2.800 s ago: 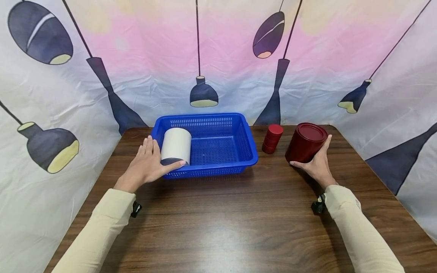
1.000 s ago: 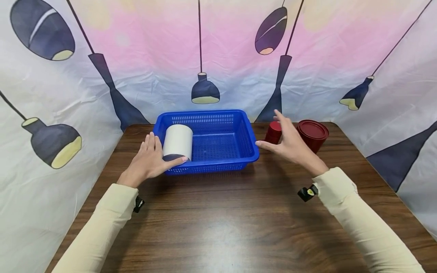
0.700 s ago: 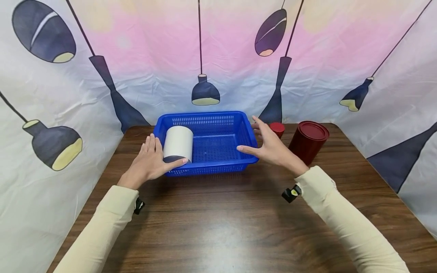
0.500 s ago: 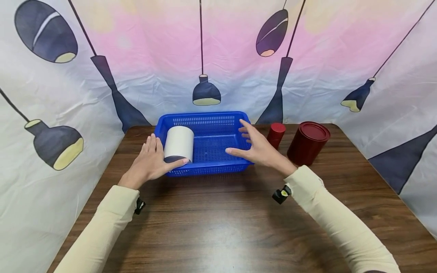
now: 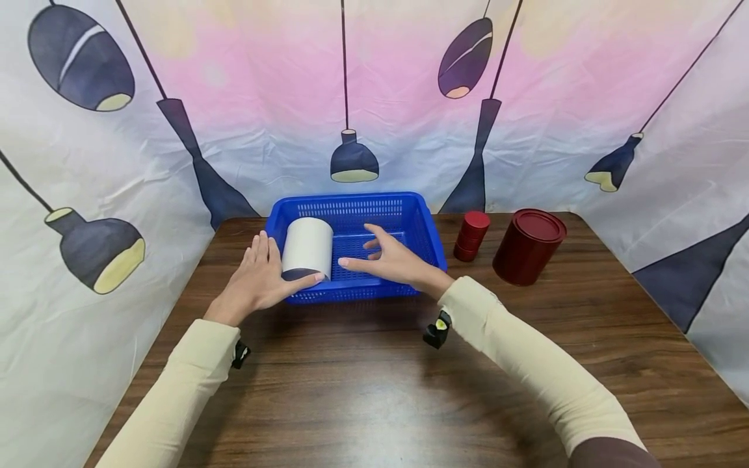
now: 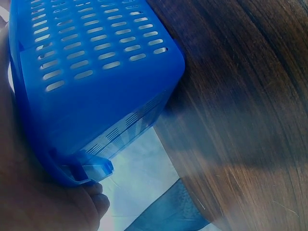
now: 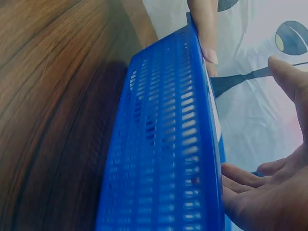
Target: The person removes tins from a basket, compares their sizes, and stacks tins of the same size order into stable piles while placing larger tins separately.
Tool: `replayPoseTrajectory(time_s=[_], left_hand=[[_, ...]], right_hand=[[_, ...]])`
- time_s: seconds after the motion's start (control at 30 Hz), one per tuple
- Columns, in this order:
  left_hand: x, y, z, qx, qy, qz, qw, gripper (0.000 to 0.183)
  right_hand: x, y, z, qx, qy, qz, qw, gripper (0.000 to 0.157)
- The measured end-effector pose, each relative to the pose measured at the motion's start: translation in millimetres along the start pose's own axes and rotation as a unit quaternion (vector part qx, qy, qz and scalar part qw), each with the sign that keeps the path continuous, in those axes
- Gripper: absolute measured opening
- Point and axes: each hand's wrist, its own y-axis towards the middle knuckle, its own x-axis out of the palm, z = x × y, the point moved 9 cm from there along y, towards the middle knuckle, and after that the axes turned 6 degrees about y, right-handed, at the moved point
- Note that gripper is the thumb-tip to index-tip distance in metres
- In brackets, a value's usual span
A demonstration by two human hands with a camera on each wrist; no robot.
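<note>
A blue perforated plastic basket (image 5: 363, 290) stands toward the back of the table. Inside its left end is a white cylinder (image 5: 307, 244) with a dark band at the near end. My left hand (image 5: 253, 278) rests at the basket's front left corner, fingers straight along the left side and thumb reaching across the front rim by the cylinder. Over the middle of the basket, my right hand (image 5: 394, 259) is spread, thumb and fingers apart and nothing between them, pointing at the cylinder. The right wrist view shows the right hand (image 7: 274, 192) just above the basket's rim.
To the right of the basket stands a slim stack of red round tins (image 5: 471, 236). Beyond it is a larger dark red lidded can (image 5: 529, 247). A cloth printed with lamps (image 5: 354, 156) hangs behind the wooden table (image 5: 351, 377).
My right hand has let go of the dark red can, leaving it upright on the table, and moved left past the red stack to over the basket. The left hand has stayed put.
</note>
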Motion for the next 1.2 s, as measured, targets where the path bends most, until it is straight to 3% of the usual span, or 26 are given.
replayPoseTrajectory(time_s=[0.23,0.6,0.93,1.2], left_hand=[[0.7,-1.0,-1.8,0.0,0.0,-0.001,1.0,0.135],[0.2,-1.3,-1.1,0.001,0.006,0.004,1.0,0.135],[0.8,-0.2,-0.9,0.001,0.003,-0.002,1.0,0.135],[0.9,-1.5,-1.0,0.0,-0.001,-0.007,1.0,0.136]], right_hand=[[25.3,16,3,0.051,0.009,-0.045,0.998,0.109],[52.6,38,-3,0.11,0.076,-0.104,0.985,0.113],[72.0,61,-4,0.126,0.139,-0.1,0.977,0.112],[82.4,72,-3,0.121,0.123,-0.092,0.981,0.121]])
